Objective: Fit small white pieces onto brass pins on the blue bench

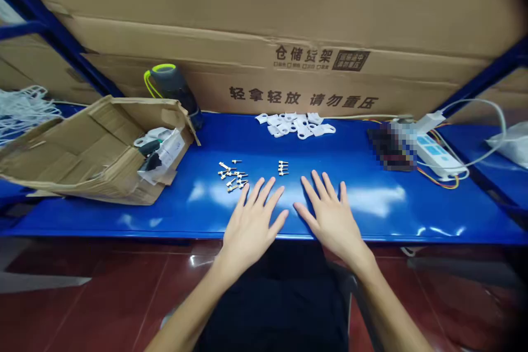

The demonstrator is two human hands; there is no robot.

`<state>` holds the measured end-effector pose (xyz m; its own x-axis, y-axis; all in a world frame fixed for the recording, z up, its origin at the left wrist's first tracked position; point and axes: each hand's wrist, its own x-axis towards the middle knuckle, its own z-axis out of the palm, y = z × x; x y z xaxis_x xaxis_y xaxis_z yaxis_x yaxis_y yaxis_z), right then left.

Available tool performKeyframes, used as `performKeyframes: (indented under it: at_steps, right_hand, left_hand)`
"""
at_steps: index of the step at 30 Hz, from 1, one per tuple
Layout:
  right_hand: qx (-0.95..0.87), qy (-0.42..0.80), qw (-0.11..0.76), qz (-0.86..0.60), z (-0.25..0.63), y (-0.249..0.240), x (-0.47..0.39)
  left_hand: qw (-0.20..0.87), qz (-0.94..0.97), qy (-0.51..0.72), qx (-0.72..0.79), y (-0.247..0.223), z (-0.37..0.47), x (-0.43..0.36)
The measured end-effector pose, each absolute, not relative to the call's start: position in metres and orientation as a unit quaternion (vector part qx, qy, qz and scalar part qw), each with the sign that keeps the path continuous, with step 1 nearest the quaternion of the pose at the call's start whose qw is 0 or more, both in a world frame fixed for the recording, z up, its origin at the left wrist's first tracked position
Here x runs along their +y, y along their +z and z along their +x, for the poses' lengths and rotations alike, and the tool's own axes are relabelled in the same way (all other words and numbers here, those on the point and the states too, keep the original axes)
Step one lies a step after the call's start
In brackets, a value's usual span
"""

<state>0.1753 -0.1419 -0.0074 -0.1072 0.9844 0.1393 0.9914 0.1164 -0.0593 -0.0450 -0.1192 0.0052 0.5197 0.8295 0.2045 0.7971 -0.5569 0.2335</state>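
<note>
My left hand (251, 225) lies palm down with spread fingers at the front of the blue shelf (338, 154). Just beyond its fingertips is a loose pile of small brass-coloured pin-like metal parts (231, 174). My right hand (332, 214) rests flat beside it, fingers apart, holding nothing. A short column of several similar metal pins (282, 168) lies between and beyond the two hands. Farther back, against the cardboard, sits a heap of white flat pieces with round holes (295, 124).
An open cardboard box (82, 148) stands at left with a plastic bag (165, 157) in it. Behind it leans a dark cylinder with a yellow-green loop (175, 88). At right are a white power strip (435, 154) with cables and a blurred-out object (391, 146). Printed cardboard (231, 60) forms the back.
</note>
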Motion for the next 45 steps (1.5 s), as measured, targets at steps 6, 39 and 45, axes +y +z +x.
performKeyframes:
  at_steps: [6, 39, 45]
  right_hand:
    - [-0.75, -0.028, 0.09, -0.654, 0.161, -0.009, -0.133]
    - [-0.754, 0.062, 0.099, -0.647, 0.127, -0.001, -0.085]
    - [-0.754, 0.081, 0.119, -0.641, 0.129, 0.0, -0.081]
  left_hand:
    - [0.049, 0.86, 0.157, 0.483, 0.004, -0.044, -0.123]
    - [-0.012, 0.866, 0.256, 0.43, -0.014, -0.063, -0.146]
    - [0.073, 0.867, 0.206, 0.447, -0.061, -0.117, -0.229]
